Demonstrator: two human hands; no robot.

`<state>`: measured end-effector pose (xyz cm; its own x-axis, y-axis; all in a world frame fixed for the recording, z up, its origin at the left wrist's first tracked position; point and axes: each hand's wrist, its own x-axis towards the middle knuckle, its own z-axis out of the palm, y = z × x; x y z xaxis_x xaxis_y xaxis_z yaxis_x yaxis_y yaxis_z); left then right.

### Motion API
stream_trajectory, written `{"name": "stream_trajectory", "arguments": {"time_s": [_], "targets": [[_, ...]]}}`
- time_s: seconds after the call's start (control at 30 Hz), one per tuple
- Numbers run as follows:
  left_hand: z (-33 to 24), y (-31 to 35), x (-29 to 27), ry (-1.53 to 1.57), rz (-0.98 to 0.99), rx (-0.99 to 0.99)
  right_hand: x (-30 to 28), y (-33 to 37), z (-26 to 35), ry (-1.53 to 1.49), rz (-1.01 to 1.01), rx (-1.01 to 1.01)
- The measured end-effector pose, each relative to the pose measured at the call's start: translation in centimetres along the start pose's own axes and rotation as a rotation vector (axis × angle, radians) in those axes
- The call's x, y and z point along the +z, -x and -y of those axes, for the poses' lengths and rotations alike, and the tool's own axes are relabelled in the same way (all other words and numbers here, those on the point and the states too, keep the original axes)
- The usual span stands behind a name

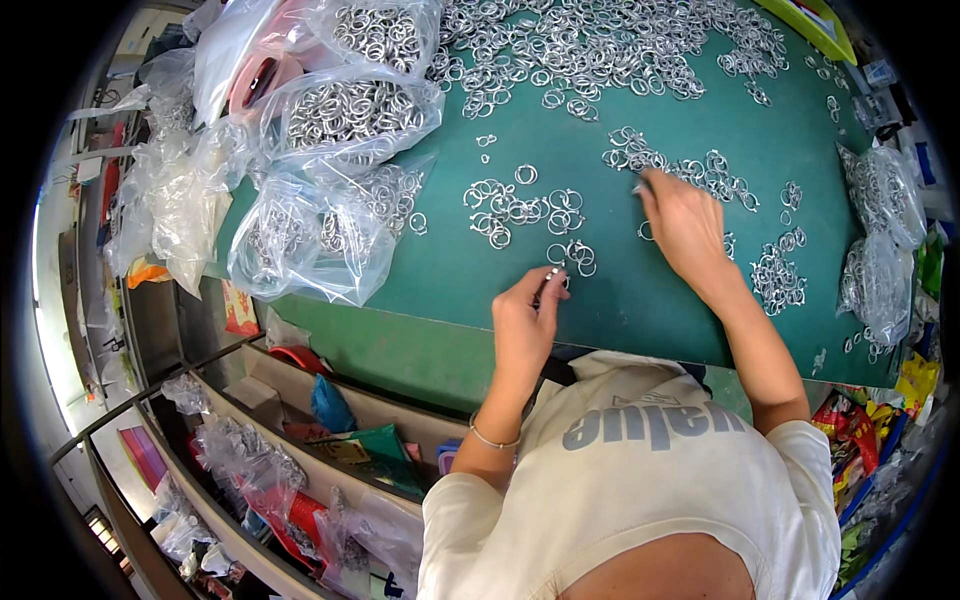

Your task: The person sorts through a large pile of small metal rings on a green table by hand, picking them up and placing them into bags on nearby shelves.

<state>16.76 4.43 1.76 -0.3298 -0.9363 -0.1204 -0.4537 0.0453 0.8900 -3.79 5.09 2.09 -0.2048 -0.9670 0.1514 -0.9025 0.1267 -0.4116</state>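
My left hand (pixel 528 318) is closed near the table's front edge, with a small silver metal ring (pixel 553 273) pinched between thumb and fingers. A small cluster of loose rings (pixel 580 258) lies just beyond those fingertips. Farther right and deeper over the table, my right hand (pixel 685 222) is also closed. A silver bit of a ring (pixel 638 189) shows at its fingertips; the rest is hidden. Beside and beyond that hand spreads a row of rings (pixel 715 178). Between the two hands and to the left, another group of rings (pixel 510 207) lies on the green tabletop (pixel 420 290).
A wide heap of rings (pixel 610 50) covers the table's far side. Clear plastic bags filled with rings (pixel 350 115) stand at the left, and more bags (pixel 885 200) at the right edge. A yellow-green tray (pixel 815 28) sits far right. Below left is an open drawer (pixel 350 425).
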Motion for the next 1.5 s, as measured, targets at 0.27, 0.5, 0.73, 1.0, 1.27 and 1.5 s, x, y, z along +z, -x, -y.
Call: {"name": "stream_trajectory", "arguments": {"time_s": [0.27, 0.5, 0.73, 1.0, 1.27, 1.5], "targets": [[2.1, -1.4, -0.8, -0.118, -0.253, -0.010, 3.0, -0.8, 1.8, -0.115, 0.114, -0.366], [1.7, -1.3, -1.0, -0.263, -0.259, 0.136, 0.7, 0.2, -0.1, -0.048, -0.018, 0.055], [0.4, -2.1, 0.5, -0.460, -0.061, 0.164, 1.2, 1.8, 2.8, -0.168, 0.267, -0.228], [-0.3, -2.0, 0.1, 0.454, 0.121, -0.288, 1.8, 2.4, 1.0, -0.972, 0.178, 0.088], [0.3, -0.7, -2.1, 1.005, 0.138, -0.429, 0.5, 3.2, 0.5, -0.984, 0.388, 0.334], [0.6, -1.0, -1.1, 1.006, 0.277, -0.434, 2.2, 4.1, 2.0, -0.208, 0.035, -0.086]]}}
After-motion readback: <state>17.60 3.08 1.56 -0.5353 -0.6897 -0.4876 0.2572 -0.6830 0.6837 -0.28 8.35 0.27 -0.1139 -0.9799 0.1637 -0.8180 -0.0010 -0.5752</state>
